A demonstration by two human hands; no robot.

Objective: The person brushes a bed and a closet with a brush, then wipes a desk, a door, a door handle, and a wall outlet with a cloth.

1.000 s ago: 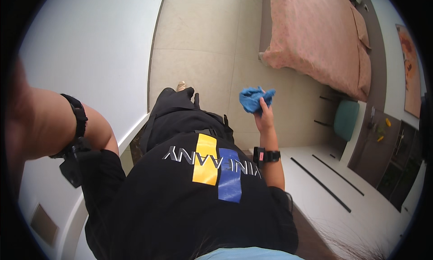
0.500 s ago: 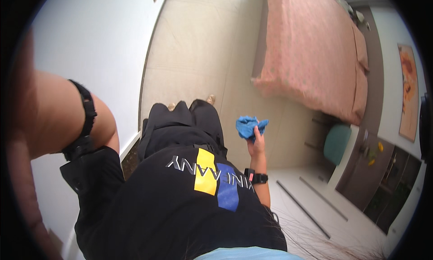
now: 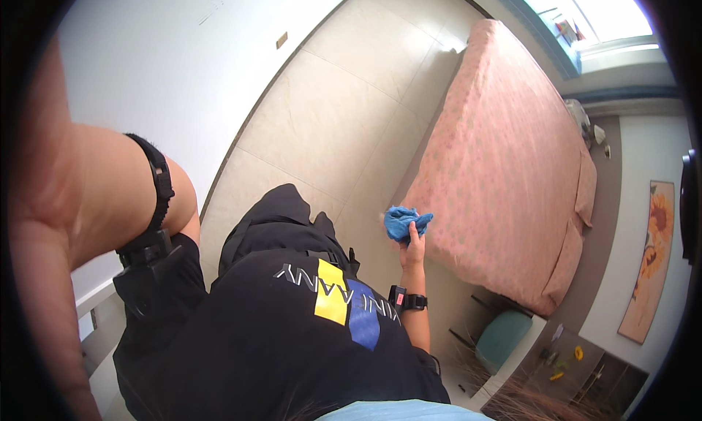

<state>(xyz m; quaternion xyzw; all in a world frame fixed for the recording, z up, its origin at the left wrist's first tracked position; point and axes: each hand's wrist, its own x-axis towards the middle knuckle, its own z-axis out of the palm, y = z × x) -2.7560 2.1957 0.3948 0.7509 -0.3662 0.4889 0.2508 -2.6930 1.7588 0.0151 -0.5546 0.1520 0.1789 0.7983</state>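
Blue rag [image 3: 406, 221]: soft crumpled cloth. Floor [image 3: 329, 121]: glossy smooth tile. Bedsheet [image 3: 512, 172]: matt fabric.

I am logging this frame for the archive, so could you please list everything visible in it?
cloth: one, blue, bunched in the right hand, in front of the bed's edge
bed: one, pink patterned cover, right of centre
floor: pale beige tiles, centre
wall: white, left
stool: one, teal seat, lower right near the bed's corner
picture: one, orange flower, on the right wall
window: one, bright, top right
shirt: one, black with yellow and blue patches, bottom centre
right hand: raised, gripping the cloth, black band on the wrist
left arm: raised at left, black band; hand out of view
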